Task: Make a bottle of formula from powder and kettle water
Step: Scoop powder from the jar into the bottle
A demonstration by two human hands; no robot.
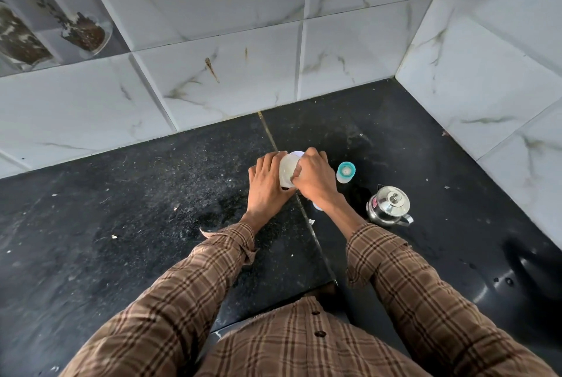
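White tub [287,170] between both hands; red, unreadable sticker on steel kettle [388,204].

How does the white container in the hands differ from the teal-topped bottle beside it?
The white container is gripped by the left hand and right hand; the baby bottle stands free, untouched. The container is wider and plain whitish; the bottle is slimmer with a teal collar. The container is partly hidden by fingers; the bottle shows fully. Both are on the black counter, left of the kettle.
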